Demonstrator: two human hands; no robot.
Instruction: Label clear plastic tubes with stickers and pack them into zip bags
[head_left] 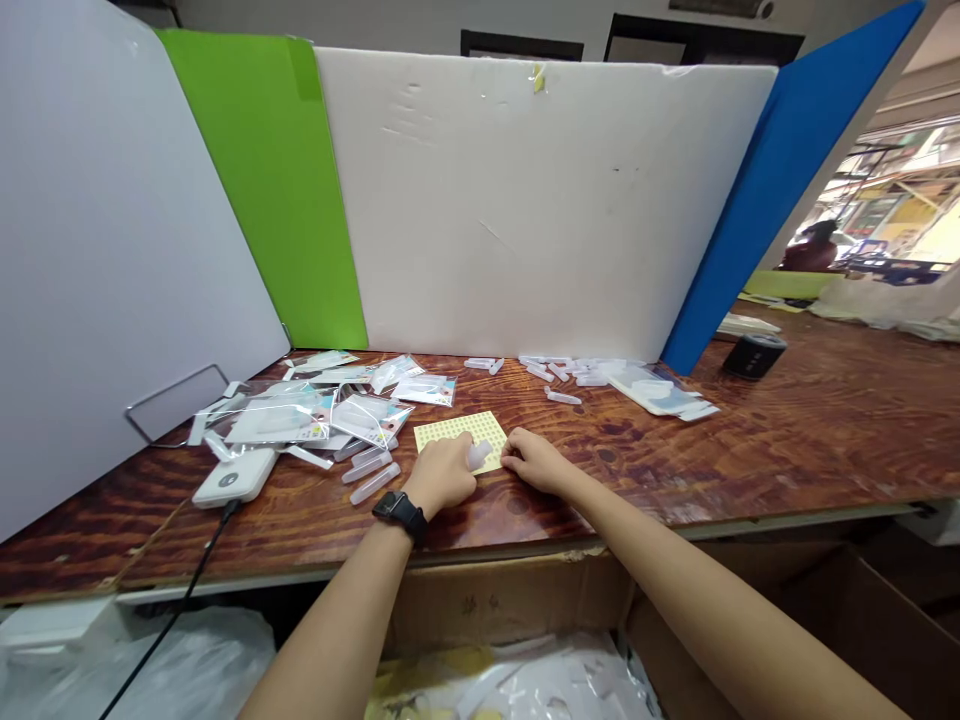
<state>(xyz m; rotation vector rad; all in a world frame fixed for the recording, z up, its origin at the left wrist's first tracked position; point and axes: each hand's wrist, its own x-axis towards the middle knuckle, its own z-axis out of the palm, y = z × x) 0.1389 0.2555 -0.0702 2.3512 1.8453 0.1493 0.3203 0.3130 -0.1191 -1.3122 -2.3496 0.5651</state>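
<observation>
A pale yellow sheet of small round stickers lies flat on the table. My left hand, with a black watch on its wrist, is closed around a translucent plastic tube above the sheet. At the sheet's right edge, my right hand has its fingers pinched together; whatever they hold is too small to make out. Several similar capped tubes rest just left of my left hand. More loose tubes are scattered farther back, by the white panel.
Clear packets with printed cards are piled at the left, beside a white device with a black cable. A stack of clear bags sits right of the tubes. White, green and blue panels enclose the back. Below the edge stands an open cardboard box.
</observation>
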